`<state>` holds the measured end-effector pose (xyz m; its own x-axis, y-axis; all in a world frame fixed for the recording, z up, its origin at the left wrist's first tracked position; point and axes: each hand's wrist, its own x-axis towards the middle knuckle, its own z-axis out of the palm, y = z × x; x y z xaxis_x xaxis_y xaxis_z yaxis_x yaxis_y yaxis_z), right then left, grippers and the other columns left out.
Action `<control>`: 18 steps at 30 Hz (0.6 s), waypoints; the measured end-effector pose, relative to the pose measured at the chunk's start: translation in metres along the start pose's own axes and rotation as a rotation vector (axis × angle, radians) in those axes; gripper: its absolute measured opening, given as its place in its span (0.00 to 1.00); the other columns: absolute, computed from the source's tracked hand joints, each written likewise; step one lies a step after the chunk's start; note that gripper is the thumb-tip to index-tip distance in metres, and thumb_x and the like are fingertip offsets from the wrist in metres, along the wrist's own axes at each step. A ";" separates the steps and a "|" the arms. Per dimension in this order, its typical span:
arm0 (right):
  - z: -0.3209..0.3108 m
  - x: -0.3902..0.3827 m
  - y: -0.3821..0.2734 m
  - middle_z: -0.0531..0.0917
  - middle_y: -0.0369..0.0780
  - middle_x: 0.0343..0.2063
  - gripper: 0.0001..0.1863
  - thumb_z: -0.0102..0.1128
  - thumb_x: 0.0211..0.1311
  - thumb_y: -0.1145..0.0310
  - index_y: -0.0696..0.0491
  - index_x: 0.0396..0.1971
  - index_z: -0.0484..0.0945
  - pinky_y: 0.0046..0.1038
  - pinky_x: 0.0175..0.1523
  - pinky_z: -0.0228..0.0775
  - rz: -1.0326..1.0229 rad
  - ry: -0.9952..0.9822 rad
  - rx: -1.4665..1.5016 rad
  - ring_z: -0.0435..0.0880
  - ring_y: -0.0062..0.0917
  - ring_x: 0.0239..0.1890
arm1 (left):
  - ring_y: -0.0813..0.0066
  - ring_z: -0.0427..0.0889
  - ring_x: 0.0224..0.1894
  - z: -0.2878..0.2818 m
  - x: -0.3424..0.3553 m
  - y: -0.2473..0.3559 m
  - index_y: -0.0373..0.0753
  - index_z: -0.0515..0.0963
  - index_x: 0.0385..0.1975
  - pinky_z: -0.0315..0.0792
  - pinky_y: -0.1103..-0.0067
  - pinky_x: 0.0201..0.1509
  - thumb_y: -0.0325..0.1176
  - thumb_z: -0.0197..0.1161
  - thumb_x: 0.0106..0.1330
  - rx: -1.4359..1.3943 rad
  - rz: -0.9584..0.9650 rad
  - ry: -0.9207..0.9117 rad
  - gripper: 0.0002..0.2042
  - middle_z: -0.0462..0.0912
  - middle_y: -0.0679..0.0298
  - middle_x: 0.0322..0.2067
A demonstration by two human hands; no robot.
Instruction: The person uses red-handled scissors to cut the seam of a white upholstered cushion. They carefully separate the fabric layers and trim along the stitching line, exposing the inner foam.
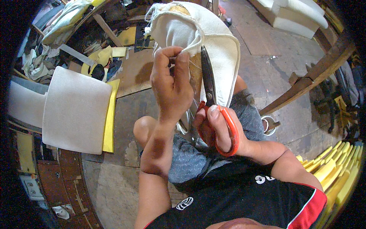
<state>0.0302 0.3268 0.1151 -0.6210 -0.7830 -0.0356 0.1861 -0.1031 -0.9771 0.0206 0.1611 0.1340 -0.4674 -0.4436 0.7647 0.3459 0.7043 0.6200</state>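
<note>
A curved piece covered in off-white fabric (pixel 219 34) stands in front of my knees, with yellowish padding showing at its top and along a gap in the cover. My left hand (pixel 173 82) pinches the fabric's edge between thumb and fingers. In my right hand (pixel 225 131) is a pair of scissors (pixel 207 76) with orange-red handles and long dark blades. The blades point away from me and lie along the fabric beside the gap, close to my left fingertips. They look nearly closed. Loose threads hang at the cover's left edge.
A light grey cushion panel (pixel 76 110) with yellow foam beneath it lies at left. Fabric scraps (pixel 42 65) pile up behind it. A wooden beam (pixel 309 82) slants at right, near a white bucket (pixel 270 126). Yellow foam strips (pixel 335 168) lie at lower right; a white sofa (pixel 293 17) stands far right.
</note>
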 end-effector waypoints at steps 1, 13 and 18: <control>0.000 0.001 0.000 0.70 0.31 0.12 0.28 0.43 0.73 0.46 0.57 0.28 0.78 0.24 0.20 0.57 -0.004 0.004 -0.004 0.67 0.17 0.15 | 0.73 0.74 0.30 0.000 0.000 0.000 0.35 0.73 0.37 0.69 0.77 0.35 0.35 0.58 0.70 -0.014 -0.013 -0.001 0.08 0.76 0.62 0.28; 0.001 -0.004 -0.002 0.70 0.32 0.11 0.30 0.40 0.73 0.44 0.57 0.30 0.79 0.23 0.20 0.56 0.043 -0.003 0.118 0.67 0.17 0.13 | 0.70 0.76 0.32 0.001 -0.006 0.002 0.36 0.74 0.38 0.70 0.75 0.37 0.34 0.58 0.70 0.012 -0.051 0.020 0.08 0.78 0.59 0.30; 0.000 -0.006 -0.002 0.68 0.31 0.12 0.34 0.35 0.71 0.39 0.57 0.30 0.78 0.21 0.19 0.57 0.090 -0.020 0.129 0.65 0.17 0.13 | 0.66 0.77 0.32 0.002 -0.007 0.002 0.36 0.74 0.38 0.70 0.74 0.37 0.35 0.58 0.70 0.048 -0.028 0.017 0.08 0.78 0.58 0.32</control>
<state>0.0338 0.3321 0.1174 -0.5826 -0.8044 -0.1165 0.3373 -0.1089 -0.9351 0.0232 0.1664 0.1296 -0.4628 -0.4724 0.7501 0.2932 0.7170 0.6324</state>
